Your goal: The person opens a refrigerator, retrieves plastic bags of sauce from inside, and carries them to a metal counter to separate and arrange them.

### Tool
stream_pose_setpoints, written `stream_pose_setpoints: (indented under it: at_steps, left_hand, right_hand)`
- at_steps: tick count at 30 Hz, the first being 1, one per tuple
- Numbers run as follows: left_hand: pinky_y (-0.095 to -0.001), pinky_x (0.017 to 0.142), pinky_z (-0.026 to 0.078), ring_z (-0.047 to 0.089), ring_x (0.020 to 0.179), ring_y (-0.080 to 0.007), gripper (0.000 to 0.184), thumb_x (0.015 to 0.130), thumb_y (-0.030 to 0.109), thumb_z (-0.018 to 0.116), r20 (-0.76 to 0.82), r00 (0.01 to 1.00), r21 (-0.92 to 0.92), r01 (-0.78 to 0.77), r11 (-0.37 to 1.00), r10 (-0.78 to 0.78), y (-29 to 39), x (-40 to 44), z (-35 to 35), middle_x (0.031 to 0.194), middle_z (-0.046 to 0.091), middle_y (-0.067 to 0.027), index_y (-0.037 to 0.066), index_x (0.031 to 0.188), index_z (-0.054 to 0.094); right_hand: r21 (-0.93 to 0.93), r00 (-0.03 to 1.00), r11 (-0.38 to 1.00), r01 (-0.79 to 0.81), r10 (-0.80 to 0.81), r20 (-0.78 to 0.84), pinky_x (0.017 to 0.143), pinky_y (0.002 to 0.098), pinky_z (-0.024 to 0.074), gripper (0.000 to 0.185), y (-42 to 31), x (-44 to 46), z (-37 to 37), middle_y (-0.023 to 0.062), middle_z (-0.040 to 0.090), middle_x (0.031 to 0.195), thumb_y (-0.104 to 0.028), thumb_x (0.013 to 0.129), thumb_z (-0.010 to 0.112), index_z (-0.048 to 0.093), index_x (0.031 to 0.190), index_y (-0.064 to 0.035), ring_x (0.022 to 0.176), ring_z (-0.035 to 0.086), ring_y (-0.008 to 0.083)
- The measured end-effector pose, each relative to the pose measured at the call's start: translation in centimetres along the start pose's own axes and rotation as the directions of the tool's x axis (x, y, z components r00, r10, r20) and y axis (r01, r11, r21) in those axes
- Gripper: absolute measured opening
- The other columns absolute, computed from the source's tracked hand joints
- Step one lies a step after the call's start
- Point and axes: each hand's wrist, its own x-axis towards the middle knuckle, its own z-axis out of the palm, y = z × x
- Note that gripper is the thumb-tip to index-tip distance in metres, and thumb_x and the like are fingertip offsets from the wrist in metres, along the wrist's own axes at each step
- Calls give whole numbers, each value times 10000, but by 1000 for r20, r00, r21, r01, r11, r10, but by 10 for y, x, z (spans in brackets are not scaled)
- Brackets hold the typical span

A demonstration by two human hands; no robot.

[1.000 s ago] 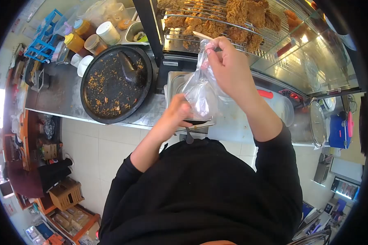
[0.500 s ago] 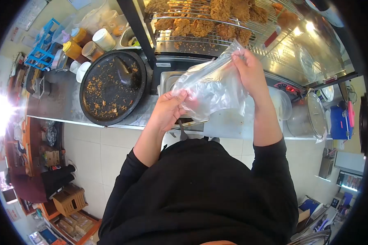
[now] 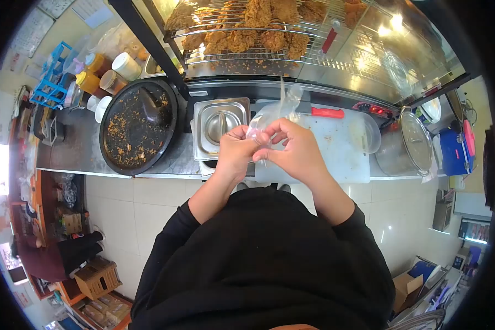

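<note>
A clear plastic bag [image 3: 281, 110] is bunched between my two hands, over the left edge of a white cutting board [image 3: 344, 151]. My left hand [image 3: 237, 154] has its fingers closed on the bag's near end. My right hand [image 3: 296, 151] pinches the same end, its fingertips close to those of the left. Just left of the bag sits a steel container with a lid [image 3: 221, 127]. Behind the bag, a knife with a red handle [image 3: 328, 113] lies on the board.
Fried chicken [image 3: 242, 39] fills the racks of a glass display case behind the counter. A black round pan [image 3: 127, 132] with crumbs and a dark object stands left, beside sauce bottles [image 3: 89, 82]. A steel pot [image 3: 410, 144] is at right.
The bag was stretched wide between my hands; now it is gathered. Both hands have come together lower, with my right hand moved left. The view has shifted, showing the lidded container and knife more fully.
</note>
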Motion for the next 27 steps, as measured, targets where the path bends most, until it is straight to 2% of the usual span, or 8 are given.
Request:
stream_pose_setpoints:
  at_steps: [6, 11, 14, 17, 18, 21, 22, 27]
  left_hand:
    - [-198, 510, 417, 541, 594, -58, 171, 793, 151, 721, 48, 997, -110, 65, 992, -60, -4, 1, 8, 684, 592, -8, 51, 798, 582]
    - [-206, 470, 401, 481, 502, -46, 160, 806, 138, 703, -45, 930, 586, -272, 763, 366, 6, 1, 23, 647, 567, -1, 33, 793, 584]
    - [-221, 455, 385, 455, 484, -43, 125, 792, 118, 706, 165, 766, 603, -577, 551, 621, 5, -13, 49, 631, 555, 1, 46, 774, 605]
    - [-236, 466, 387, 470, 492, -67, 97, 770, 94, 709, 350, 759, 604, -631, 487, 549, -2, -25, 57, 641, 559, -21, 67, 741, 620]
    - [-263, 471, 398, 519, 501, -126, 91, 753, 91, 718, 388, 747, 619, -645, 448, 539, 0, -26, 55, 661, 578, -49, 88, 733, 629]
    - [-283, 471, 422, 566, 526, -183, 116, 743, 79, 717, 449, 657, 550, -737, 392, 605, 3, -20, 42, 674, 592, -58, 92, 772, 606]
    - [-296, 476, 446, 599, 560, -211, 185, 730, 69, 723, 590, 504, 565, -816, 122, 631, 8, -13, 35, 682, 603, -57, 89, 815, 560]
    - [-306, 495, 474, 614, 578, -230, 252, 714, 65, 730, 674, 350, 407, -911, 68, 651, 23, -13, 23, 685, 604, -55, 82, 822, 503]
  right_hand:
    - [70, 987, 987, -143, 148, -69, 562, 220, 417, 104, 26, -4, -28, 27, 619, 676, -83, 769, 692, 605, 789, -30, 602, 539, 75]
    - [-315, 911, 948, 43, -167, -378, 559, 222, 411, 83, 21, -14, -51, 13, 621, 699, -95, 808, 644, 642, 870, -40, 601, 513, 60]
    - [-144, 967, 987, -77, 109, 232, 626, 261, 463, 200, 8, -24, -46, 52, 661, 845, -146, 809, 618, 651, 996, -81, 702, 596, 124]
    - [532, 969, 811, -246, 220, 113, 626, 289, 467, 281, 42, -5, -25, 46, 666, 912, -195, 846, 578, 632, 1076, -42, 717, 603, 133]
    - [572, 969, 783, -245, 193, 151, 776, 310, 460, 479, 45, -2, -25, 84, 606, 1130, -307, 872, 561, 517, 1241, -4, 945, 587, 160]
    - [816, 996, 578, 2, -77, 52, 962, 334, 359, 669, 29, 4, -6, 115, 419, 1361, -429, 871, 550, 362, 1359, -11, 1220, 420, 199]
    - [833, 972, 553, 21, -207, 113, 1050, 348, 245, 756, 29, 7, -5, 104, 210, 1477, -487, 874, 523, 257, 1405, -18, 1341, 218, 212]
    - [697, 864, 573, 431, -483, -137, 1053, 312, 211, 744, 56, 62, 54, 85, 273, 1431, -450, 884, 529, 235, 1409, -12, 1307, 270, 197]
